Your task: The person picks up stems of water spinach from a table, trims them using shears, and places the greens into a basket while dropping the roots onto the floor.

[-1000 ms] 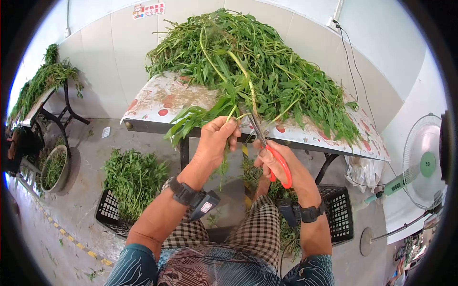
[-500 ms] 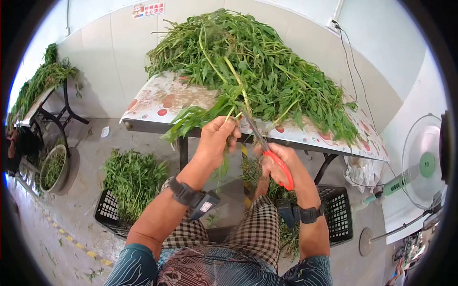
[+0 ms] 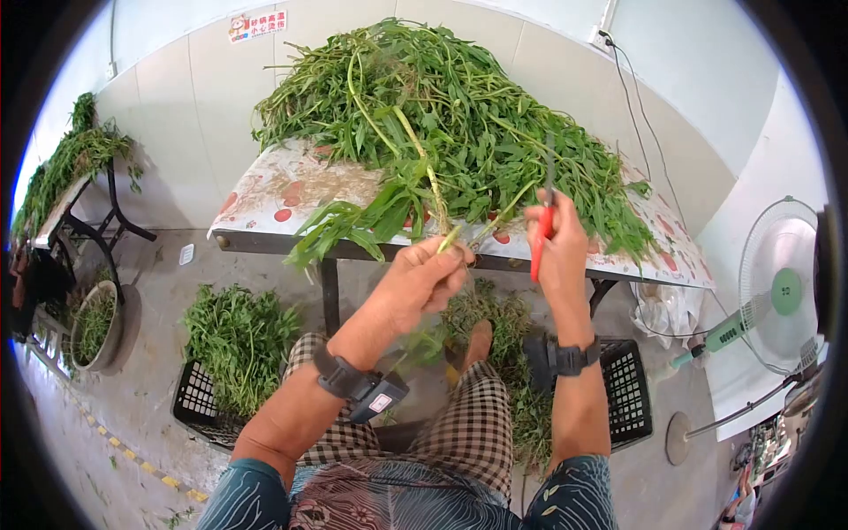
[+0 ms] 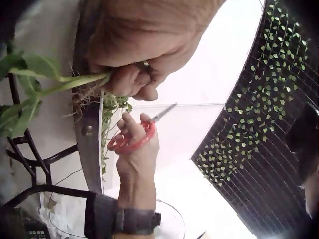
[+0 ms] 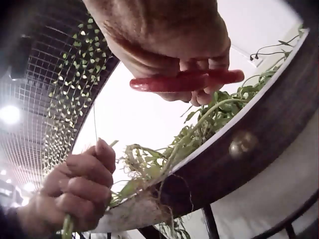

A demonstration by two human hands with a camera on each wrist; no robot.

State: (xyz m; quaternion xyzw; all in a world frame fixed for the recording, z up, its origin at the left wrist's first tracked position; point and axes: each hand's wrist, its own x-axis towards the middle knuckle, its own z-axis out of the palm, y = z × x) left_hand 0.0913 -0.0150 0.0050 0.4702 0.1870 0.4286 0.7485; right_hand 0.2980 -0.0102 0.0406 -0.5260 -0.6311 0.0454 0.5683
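Observation:
My left hand (image 3: 428,278) pinches a cut green stem (image 3: 449,238) just in front of the table edge. Leaves of that sprig (image 4: 30,79) hang below the fist, as the left wrist view shows. To the right, my right hand (image 3: 561,243) holds red-handled scissors (image 3: 541,234), blades pointing up and away from the stem. Beyond both hands, a big heap of leafy green stems (image 3: 424,97) covers most of the patterned tabletop (image 3: 265,185). One thick pale stem (image 3: 422,155) lies over its front, its lower end at the table edge near my left fingers.
On the floor, a black crate with greens (image 3: 238,349) stands left of my legs, another black crate (image 3: 625,389) to the right. A standing fan (image 3: 782,287) is at far right. At far left are a round tub (image 3: 95,327) and a second table with greens (image 3: 75,168).
My right hand has drawn the scissors off to the right, away from the stems by my left hand, and turned the blades upward. The left hand has shifted slightly, still holding the sprig.

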